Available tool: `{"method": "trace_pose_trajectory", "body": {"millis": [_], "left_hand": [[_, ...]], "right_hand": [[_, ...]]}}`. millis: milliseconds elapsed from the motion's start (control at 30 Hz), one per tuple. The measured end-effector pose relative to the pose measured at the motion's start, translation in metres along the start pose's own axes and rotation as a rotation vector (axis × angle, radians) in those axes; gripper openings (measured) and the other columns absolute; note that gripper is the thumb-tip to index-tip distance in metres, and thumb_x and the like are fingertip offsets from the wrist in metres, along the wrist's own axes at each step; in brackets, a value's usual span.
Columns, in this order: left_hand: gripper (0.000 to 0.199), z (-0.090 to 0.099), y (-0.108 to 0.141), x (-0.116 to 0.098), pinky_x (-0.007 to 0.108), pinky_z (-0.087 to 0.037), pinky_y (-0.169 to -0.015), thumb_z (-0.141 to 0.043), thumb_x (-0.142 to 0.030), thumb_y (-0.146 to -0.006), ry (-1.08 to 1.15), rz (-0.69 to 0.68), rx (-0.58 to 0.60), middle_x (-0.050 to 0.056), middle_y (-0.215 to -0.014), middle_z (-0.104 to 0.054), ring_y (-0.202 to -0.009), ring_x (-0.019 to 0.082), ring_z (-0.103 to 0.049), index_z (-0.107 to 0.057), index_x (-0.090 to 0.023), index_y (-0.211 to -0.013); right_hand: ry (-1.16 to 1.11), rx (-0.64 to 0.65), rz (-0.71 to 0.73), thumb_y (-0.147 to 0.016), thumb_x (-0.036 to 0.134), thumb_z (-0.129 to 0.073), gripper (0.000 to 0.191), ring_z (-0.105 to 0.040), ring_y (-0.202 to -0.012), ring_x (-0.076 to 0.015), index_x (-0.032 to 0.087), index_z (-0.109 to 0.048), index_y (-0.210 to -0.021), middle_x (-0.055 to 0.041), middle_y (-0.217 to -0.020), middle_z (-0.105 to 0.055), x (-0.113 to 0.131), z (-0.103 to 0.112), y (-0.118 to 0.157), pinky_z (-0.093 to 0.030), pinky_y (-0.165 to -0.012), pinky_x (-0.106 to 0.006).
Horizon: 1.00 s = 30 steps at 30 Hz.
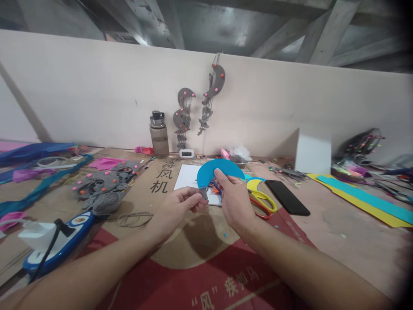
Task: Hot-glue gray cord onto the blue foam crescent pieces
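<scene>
My right hand [237, 198] grips a blue crescent-shaped piece [214, 168], thumb on its face, over the table's middle. At the crescent's left tip, my left hand [185, 201] is closed in a pinch on a small grey scrap [203, 192]. Whether the scrap is fixed to the crescent I cannot tell. Under the hands lies a white sheet [186, 176], partly covered, with small dark and orange bits on it. Just right of my right hand are yellow-handled scissors [269, 201] and a red handle loop [263, 212], beside a yellow and blue crescent [255, 184].
A black phone [287, 198] lies to the right, with yellow and turquoise strips [364, 200] beyond. Grey crescents with pompoms [100, 183], grey yarn [108, 202] and a power strip [75, 228] lie left. A bottle [159, 140] and small clock [186, 153] stand by the wall.
</scene>
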State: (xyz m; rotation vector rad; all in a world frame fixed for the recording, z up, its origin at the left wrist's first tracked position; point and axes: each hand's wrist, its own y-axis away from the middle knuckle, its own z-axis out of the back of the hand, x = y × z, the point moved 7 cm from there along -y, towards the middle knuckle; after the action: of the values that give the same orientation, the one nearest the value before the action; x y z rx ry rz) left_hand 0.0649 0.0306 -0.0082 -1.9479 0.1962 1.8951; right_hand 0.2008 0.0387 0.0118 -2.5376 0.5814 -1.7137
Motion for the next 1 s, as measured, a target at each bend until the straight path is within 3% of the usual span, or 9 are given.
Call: {"method": "trace_pose_trajectory", "body": {"millis": [233, 467, 633, 767, 1000], "left_hand": [[0.023, 0.006, -0.001, 0.004, 0.023, -0.04, -0.059, -0.064, -0.037, -0.074, 0.136, 0.067, -0.044, 0.007, -0.082, -0.068, -0.068, 0.013, -0.059, -0.064, -0.014, -0.081], [0.023, 0.014, -0.002, 0.0, 0.02, -0.036, -0.048, -0.066, -0.036, -0.072, 0.126, 0.091, -0.095, 0.002, -0.066, -0.063, -0.058, 0.011, -0.058, -0.062, -0.014, -0.077], [0.024, 0.018, -0.004, 0.001, 0.018, -0.036, -0.045, -0.062, -0.038, -0.075, 0.067, 0.073, -0.115, 0.001, -0.063, -0.063, -0.051, 0.008, -0.053, -0.061, -0.014, -0.078], [0.027, 0.024, -0.006, 0.001, 0.018, -0.036, -0.042, -0.062, -0.04, -0.074, 0.067, 0.026, -0.146, 0.004, -0.07, -0.064, -0.058, 0.011, -0.058, -0.061, -0.013, -0.079], [0.029, 0.055, -0.017, -0.004, 0.019, -0.036, -0.043, -0.065, -0.039, -0.071, 0.138, -0.034, -0.281, 0.007, -0.084, -0.065, -0.064, 0.012, -0.061, -0.057, -0.012, -0.08]], "right_hand": [[0.075, 0.062, -0.015, -0.069, 0.044, -0.066, 0.029, -0.05, -0.056, -0.0114, 0.016, -0.06, -0.065, 0.0002, -0.062, -0.059, -0.012, -0.003, 0.004, -0.041, -0.057, -0.027], [0.519, 0.393, 0.09, -0.076, 0.039, -0.059, 0.022, -0.052, -0.069, -0.0125, 0.017, -0.061, -0.074, 0.0, -0.073, -0.061, -0.002, -0.026, 0.019, -0.041, -0.066, -0.025], [0.589, 0.353, 0.103, -0.075, 0.032, -0.06, 0.015, -0.056, -0.072, -0.0141, 0.017, -0.064, -0.078, -0.0025, -0.079, -0.065, -0.004, -0.021, 0.019, -0.043, -0.067, -0.026], [0.57, 0.352, 0.094, -0.076, 0.029, -0.058, 0.013, -0.056, -0.072, -0.0137, 0.018, -0.064, -0.078, -0.0014, -0.078, -0.065, -0.007, -0.018, 0.017, -0.043, -0.067, -0.026], [0.649, 0.452, 0.108, -0.081, 0.029, -0.052, 0.015, -0.054, -0.066, -0.0121, 0.019, -0.063, -0.079, 0.0013, -0.073, -0.063, -0.014, -0.022, 0.024, -0.041, -0.064, -0.025]]}}
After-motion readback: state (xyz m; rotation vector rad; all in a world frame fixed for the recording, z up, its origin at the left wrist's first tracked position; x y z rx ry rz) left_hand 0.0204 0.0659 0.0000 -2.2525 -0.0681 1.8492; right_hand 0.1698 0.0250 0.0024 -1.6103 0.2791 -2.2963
